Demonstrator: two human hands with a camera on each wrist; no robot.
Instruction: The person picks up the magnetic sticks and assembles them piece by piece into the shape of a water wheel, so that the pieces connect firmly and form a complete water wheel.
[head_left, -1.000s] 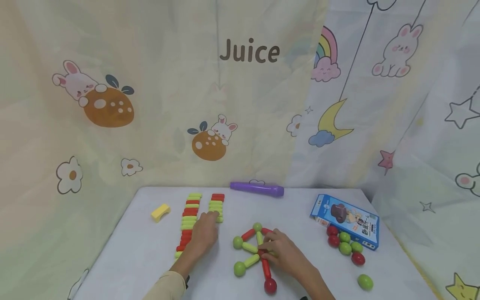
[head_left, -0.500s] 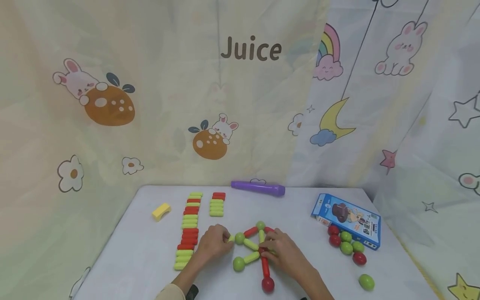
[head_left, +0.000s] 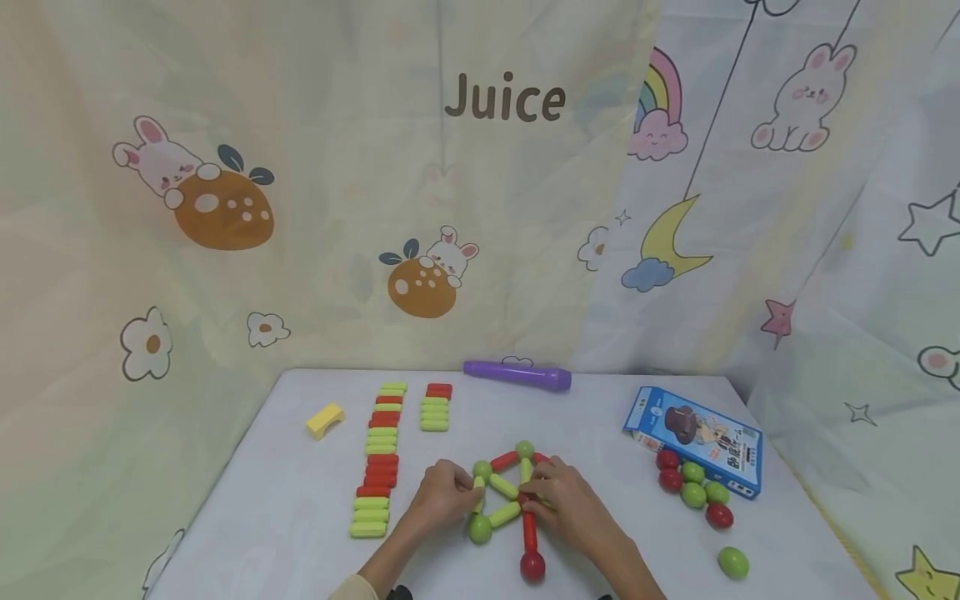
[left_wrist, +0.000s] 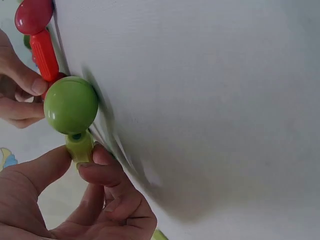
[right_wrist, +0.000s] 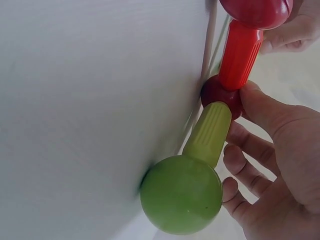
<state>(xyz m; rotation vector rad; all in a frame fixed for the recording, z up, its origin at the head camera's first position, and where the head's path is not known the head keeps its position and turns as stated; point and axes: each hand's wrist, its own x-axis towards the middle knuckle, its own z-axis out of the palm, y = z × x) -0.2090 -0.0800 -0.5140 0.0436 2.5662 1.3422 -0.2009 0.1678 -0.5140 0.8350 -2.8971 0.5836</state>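
Note:
A ball-and-rod structure lies on the table, with a red hub ball (right_wrist: 220, 97) at its middle and red and yellow-green rods running outward. My left hand (head_left: 447, 493) pinches a yellow-green rod (left_wrist: 80, 147) between thumb and fingers, at the structure's left side. In the head view this rod spans the upper left green ball (head_left: 482, 471) and the lower left green ball (head_left: 480, 528). The thumb and fingers of my right hand (head_left: 564, 502) grip the hub. A red rod (head_left: 530, 532) leads from there to a red end ball (head_left: 532, 567). My right hand partly hides the structure's right side.
A long column of red and yellow-green rods (head_left: 382, 460) and a shorter one (head_left: 434, 413) lie left. A yellow arched block (head_left: 325, 422) sits beyond them. A purple tube (head_left: 517, 375) lies at the back. Right are a blue box (head_left: 701, 439) and loose balls (head_left: 693, 495).
My left hand has left the short column with a yellow-green rod, moved right and forward to the structure, and brought the rod between the two left green balls. My right hand stays at the hub.

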